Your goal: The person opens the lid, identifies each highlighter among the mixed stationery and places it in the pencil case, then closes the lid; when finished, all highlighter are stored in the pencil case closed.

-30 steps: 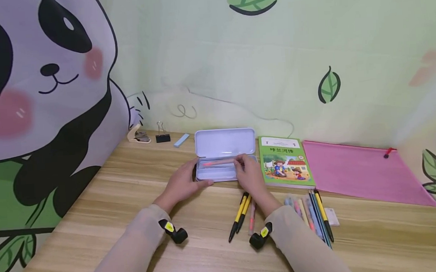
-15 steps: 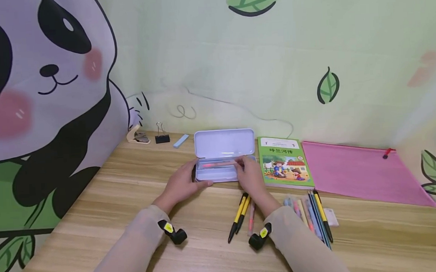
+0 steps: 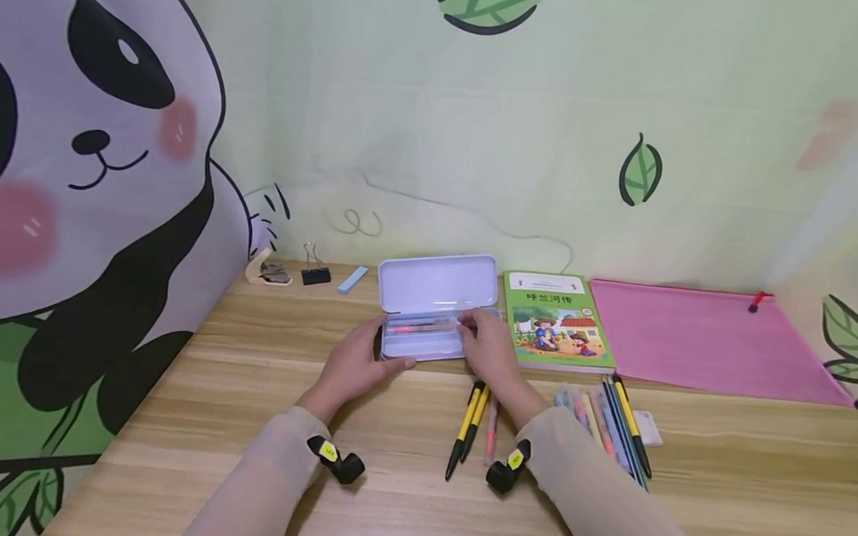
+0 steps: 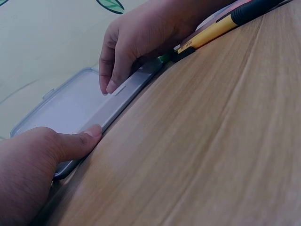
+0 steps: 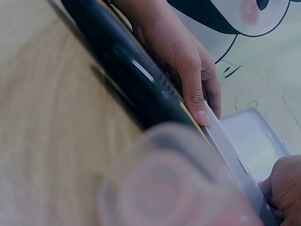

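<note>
"Since the earlier frame, the pink-tipped pen (image 3: 407, 330) seems to have settled lower and flatter in the open pencil case (image 3: 422, 345)."

"What lies nearest us?"

"Two yellow-and-black pens (image 3: 469, 421) in front of the case, another pink pen (image 3: 491, 433) just beside them, and a cluster of pens and pencils (image 3: 610, 425) farther to the case's front right. Probably kept on that side so the right arm has a short reach."

"And the hands?"

"The left hand (image 3: 361, 364) is clamped on the case's left end, thumb on its front edge, other fingers partly hidden; I'd say to stop it sliding. The right hand (image 3: 491, 352) comes over the case's right end, thumb and bent fingertips pinching the pen's end, seemingly to keep it lengthwise."

"Beyond them?"

"Right of the case lies a green book (image 3: 559, 325), then a pink pouch (image 3: 713, 337). The lid (image 3: 437, 282) leans up at the case's back, which leaves the inside reachable."

"And the small things?"

"A blue strip (image 3: 353, 279), a binder clip (image 3: 316, 276) and a stapler (image 3: 270, 272), left of the lid, perhaps parked out of the way."
</note>
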